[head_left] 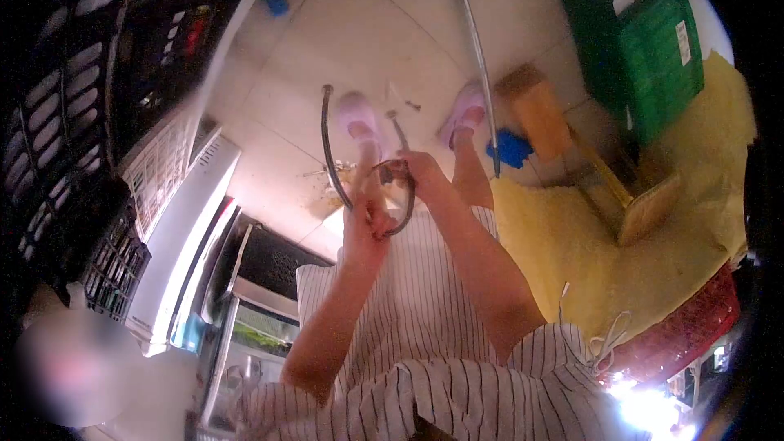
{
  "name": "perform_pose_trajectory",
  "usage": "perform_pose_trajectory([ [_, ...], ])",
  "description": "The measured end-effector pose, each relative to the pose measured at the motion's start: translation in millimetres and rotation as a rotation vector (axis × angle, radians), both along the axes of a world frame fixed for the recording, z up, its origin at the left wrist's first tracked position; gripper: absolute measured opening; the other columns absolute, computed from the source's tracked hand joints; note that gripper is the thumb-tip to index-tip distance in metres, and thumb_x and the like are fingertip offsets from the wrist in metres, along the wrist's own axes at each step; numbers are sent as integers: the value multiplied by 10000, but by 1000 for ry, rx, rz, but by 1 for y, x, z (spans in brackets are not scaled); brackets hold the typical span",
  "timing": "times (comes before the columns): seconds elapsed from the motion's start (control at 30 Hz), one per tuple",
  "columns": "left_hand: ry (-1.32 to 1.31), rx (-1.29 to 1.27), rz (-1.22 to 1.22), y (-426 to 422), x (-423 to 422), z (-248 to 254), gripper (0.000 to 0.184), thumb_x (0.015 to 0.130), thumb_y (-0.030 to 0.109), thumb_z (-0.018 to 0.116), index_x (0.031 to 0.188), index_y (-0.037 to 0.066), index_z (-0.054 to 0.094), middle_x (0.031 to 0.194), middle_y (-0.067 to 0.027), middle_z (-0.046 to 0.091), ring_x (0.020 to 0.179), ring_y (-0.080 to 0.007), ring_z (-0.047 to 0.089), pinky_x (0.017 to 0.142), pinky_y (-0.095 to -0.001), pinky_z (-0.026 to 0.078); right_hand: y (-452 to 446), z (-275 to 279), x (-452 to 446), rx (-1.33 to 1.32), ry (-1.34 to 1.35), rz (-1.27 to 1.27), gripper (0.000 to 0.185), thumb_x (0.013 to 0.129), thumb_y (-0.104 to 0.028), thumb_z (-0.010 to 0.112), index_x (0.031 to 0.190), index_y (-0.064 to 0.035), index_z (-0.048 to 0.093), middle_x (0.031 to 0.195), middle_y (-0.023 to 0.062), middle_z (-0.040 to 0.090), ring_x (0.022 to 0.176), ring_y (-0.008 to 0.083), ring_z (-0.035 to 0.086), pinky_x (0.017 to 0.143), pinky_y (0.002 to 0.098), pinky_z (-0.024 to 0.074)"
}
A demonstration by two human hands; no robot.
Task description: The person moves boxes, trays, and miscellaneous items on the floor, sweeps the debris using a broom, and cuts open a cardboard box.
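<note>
A dark flexible hose rises from my left hand, whose fingers are wrapped round it. The hose bends below and curves up towards my right hand. The fingers of my right hand are closed on the hose near a dark fitting, which lies between the two hands. A thinner end of hose sticks up beyond my right hand. Both hands are held in front of my striped clothing, above the floor.
Pink shoes stand on the tiled floor. A long-handled squeegee, green bin, blue cloth, cardboard piece and yellow sheet are at the right. Black crates and a white appliance stand left.
</note>
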State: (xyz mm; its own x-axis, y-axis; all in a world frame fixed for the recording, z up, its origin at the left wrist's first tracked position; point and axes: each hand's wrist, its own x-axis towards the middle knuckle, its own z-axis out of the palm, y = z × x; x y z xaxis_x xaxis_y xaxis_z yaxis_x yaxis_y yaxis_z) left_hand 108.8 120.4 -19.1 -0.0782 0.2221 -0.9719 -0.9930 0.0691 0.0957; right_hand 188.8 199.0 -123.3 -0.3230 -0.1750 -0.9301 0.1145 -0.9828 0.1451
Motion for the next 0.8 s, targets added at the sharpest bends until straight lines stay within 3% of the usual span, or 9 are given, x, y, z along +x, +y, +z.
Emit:
perform_pose_trajectory([
  [0.13,-28,161,103,-8,-15,-8,308,808,350,347,663,91,427,422,0,318,353,-108,280,384,-226,264,7,26,1,275,-83,29,243,791,-198,371,930,-25,471,746,98,544,489,149,468,405,227,357],
  [0.2,-44,-150,2,-1,-20,-8,293,809,346,346,694,94,441,432,-2,324,344,-110,281,389,-218,277,7,35,6,505,2,278,320,807,-294,336,904,-11,449,597,122,492,476,194,479,421,287,391],
  [0.23,-47,-152,7,1,-20,-14,293,809,346,346,694,94,441,432,-2,324,344,-110,281,389,-218,277,3,37,6,503,0,283,320,807,-294,336,904,-11,449,597,122,492,476,194,479,421,287,391],
  [0.3,-26,-108,-45,3,-16,-31,306,801,350,365,839,59,451,637,-37,452,524,-126,422,498,-241,370,-7,41,1,1050,43,824,283,789,-247,367,927,-9,436,671,183,525,568,276,528,481,350,420],
  [0.37,19,-138,-101,27,-12,-20,366,795,333,388,993,30,439,877,-70,510,746,-148,495,617,-238,422,-13,50,-2,1051,47,921,243,760,-171,374,926,-6,438,705,199,517,635,301,515,545,363,410],
  [0.47,16,-35,-308,8,-16,-37,346,783,301,423,996,29,442,868,-70,510,752,-153,497,626,-217,416,-9,74,-14,977,34,1144,232,703,-64,371,922,-8,425,775,219,513,748,346,490,619,398,398],
  [0.5,207,72,-675,-6,-26,-48,310,744,243,493,953,15,478,835,-60,524,750,-148,507,606,-224,424,-13,75,-13,1020,32,1091,235,698,-63,377,923,-9,420,772,216,514,738,346,494,623,400,399],
  [0.63,-41,-183,-525,5,-28,-59,259,698,182,540,887,7,514,773,-60,538,709,-149,522,563,-223,429,-18,80,-11,917,59,1058,225,705,-82,402,918,-12,414,741,206,516,724,356,494,620,398,402],
  [0.8,-38,-92,-483,-6,-16,-75,192,680,127,545,828,5,529,739,-73,545,649,-151,530,536,-230,437,-28,64,2,831,51,947,223,730,-154,439,900,-10,433,810,191,506,764,327,498,646,367,402],
])
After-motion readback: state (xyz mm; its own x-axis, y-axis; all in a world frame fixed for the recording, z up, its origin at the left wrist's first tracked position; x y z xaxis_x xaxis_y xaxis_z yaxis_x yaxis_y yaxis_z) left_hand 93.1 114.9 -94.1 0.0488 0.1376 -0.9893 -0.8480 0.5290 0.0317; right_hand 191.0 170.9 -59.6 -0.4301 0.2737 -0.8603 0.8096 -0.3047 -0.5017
